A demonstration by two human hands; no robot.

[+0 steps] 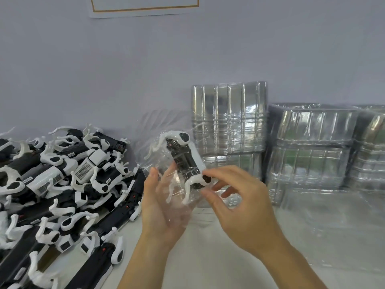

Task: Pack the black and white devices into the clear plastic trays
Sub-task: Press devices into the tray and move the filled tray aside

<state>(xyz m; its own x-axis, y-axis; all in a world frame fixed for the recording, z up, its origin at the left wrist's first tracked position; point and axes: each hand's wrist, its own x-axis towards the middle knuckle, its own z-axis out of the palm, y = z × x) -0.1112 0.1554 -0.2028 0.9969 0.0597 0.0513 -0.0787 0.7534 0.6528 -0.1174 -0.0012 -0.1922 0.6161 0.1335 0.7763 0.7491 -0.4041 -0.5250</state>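
Clear plastic tray (177, 197) held up over table, black and white device (185, 159) sitting in it. Left hand (160, 203) cups tray from below, fingers curled round it. Right hand (235, 203) pinches white arm at device's near end, thumb and fingertip together on it. Big pile of same devices (62, 184) lies on left. Stacks of clear trays (229, 119) stand behind by wall (145, 59); more stacks (312, 151) on right. White table (208, 257) below.

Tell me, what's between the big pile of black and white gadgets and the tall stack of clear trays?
In the head view, both hands: the left hand and right hand hold one device in a clear tray.
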